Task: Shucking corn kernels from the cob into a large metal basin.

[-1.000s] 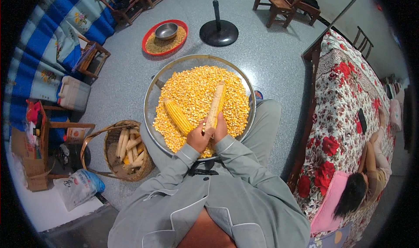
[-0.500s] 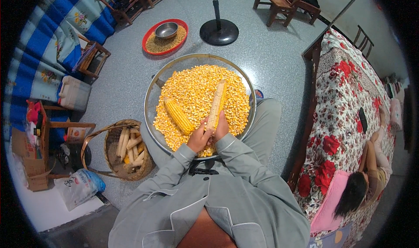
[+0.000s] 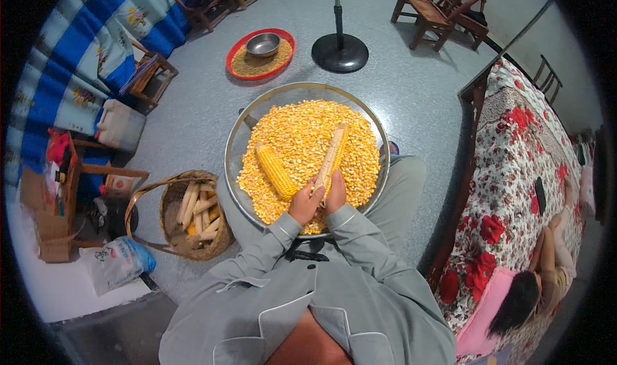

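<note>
Both my hands close round the lower end of a partly stripped corn cob (image 3: 333,153), its upper end pointing away and slightly right. My left hand (image 3: 304,204) presses at its left side, and my right hand (image 3: 335,193) wraps its right side. Pale bare rows show along the cob's face, with yellow kernels down its right edge. Beneath them, a wide round mesh sieve (image 3: 228,166) on my lap holds a heap of loose corn kernels (image 3: 302,122). A full yellow ear of corn (image 3: 275,172) lies on the heap, left of my hands. My fingertips are partly hidden.
At my left stands a wicker basket (image 3: 168,204) of bare cobs. Beyond the sieve are a red tray (image 3: 231,63) of grain with a metal bowl (image 3: 263,44), and a black stand base (image 3: 340,53). A person (image 3: 546,268) lies on the flowered bed (image 3: 491,230) at right.
The whole scene has shifted a little to the right in view. Both hands remain on the same cob, low on it, and the full ear lies where it was.
</note>
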`<action>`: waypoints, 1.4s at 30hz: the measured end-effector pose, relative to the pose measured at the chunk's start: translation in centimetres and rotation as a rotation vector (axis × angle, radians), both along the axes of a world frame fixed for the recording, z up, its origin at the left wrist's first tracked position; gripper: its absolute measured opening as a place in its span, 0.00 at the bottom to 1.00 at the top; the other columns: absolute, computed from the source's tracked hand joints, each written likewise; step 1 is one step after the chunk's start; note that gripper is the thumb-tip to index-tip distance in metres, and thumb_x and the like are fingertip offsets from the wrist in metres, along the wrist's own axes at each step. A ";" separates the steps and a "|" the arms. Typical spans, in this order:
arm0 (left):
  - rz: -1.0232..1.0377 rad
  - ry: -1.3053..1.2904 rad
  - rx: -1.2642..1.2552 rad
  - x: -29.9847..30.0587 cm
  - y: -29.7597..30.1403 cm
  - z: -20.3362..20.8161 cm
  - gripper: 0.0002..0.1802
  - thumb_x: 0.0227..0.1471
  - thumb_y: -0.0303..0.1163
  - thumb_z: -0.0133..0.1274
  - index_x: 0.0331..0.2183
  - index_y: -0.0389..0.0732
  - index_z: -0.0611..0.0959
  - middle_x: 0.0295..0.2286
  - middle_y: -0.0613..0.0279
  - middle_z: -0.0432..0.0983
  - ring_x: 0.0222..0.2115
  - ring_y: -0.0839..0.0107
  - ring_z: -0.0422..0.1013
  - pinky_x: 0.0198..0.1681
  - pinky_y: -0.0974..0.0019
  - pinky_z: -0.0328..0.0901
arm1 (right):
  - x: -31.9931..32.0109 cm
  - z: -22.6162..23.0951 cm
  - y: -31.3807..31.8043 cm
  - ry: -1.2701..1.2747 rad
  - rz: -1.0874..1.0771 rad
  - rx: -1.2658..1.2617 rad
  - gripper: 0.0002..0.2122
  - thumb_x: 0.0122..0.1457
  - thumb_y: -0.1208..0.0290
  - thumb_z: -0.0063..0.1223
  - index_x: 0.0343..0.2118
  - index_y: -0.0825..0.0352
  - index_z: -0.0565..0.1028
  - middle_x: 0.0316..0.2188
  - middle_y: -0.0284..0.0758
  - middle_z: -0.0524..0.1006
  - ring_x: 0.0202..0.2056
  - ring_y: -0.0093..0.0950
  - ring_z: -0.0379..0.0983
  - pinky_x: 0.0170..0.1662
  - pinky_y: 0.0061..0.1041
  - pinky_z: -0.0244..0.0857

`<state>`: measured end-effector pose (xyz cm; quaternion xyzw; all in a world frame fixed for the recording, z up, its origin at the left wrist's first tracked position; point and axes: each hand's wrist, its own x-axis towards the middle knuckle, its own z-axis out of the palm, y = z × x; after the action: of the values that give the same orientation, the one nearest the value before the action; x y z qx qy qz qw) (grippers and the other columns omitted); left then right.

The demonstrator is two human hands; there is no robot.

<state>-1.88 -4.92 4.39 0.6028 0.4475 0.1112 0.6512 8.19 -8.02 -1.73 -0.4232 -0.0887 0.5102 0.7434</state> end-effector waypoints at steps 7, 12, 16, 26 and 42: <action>0.111 -0.200 -0.049 -0.2 -0.4 -1.7 0.26 0.63 0.40 0.33 0.52 0.30 0.69 0.44 0.57 0.72 0.43 0.74 0.68 0.47 0.71 0.61 | 0.4 -0.4 -0.2 0.071 0.077 -0.008 0.19 0.66 0.56 0.30 0.35 0.67 0.68 0.31 0.37 0.73 0.33 0.26 0.69 0.38 0.26 0.64; 0.146 -0.199 0.390 0.1 -0.4 -3.5 0.26 0.62 0.43 0.35 0.50 0.31 0.68 0.37 0.58 0.73 0.34 0.74 0.70 0.36 0.72 0.65 | -0.5 1.3 0.2 -0.016 -0.062 0.027 0.17 0.65 0.55 0.32 0.37 0.66 0.66 0.31 0.39 0.75 0.30 0.28 0.71 0.35 0.27 0.68; 0.096 -0.185 0.222 -0.1 -0.4 -2.4 0.25 0.62 0.46 0.35 0.49 0.35 0.67 0.27 0.61 0.74 0.19 0.76 0.70 0.20 0.74 0.63 | -0.5 0.9 0.6 -0.055 -0.092 0.011 0.17 0.64 0.54 0.36 0.43 0.66 0.61 0.30 0.37 0.73 0.27 0.23 0.69 0.27 0.23 0.67; 0.296 -0.300 -0.124 0.2 0.1 0.0 0.26 0.61 0.51 0.35 0.45 0.37 0.71 0.21 0.66 0.69 0.13 0.77 0.64 0.12 0.74 0.59 | -0.1 2.3 -0.3 -0.092 0.133 -0.020 0.19 0.63 0.56 0.40 0.50 0.65 0.59 0.32 0.36 0.73 0.16 0.20 0.66 0.10 0.18 0.59; 0.271 -0.298 0.043 -1.3 -1.7 -2.0 0.20 0.57 0.46 0.48 0.37 0.36 0.74 0.18 0.68 0.67 0.14 0.81 0.63 0.16 0.75 0.59 | 3.3 7.3 3.2 -0.141 -0.090 0.176 0.24 0.64 0.51 0.34 0.56 0.64 0.54 0.40 0.42 0.71 0.38 0.31 0.73 0.39 0.29 0.70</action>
<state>-3.16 -6.66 2.35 0.5275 0.4206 0.2954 0.6764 11.45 -4.83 5.55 -0.3948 -0.1659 0.4356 0.7918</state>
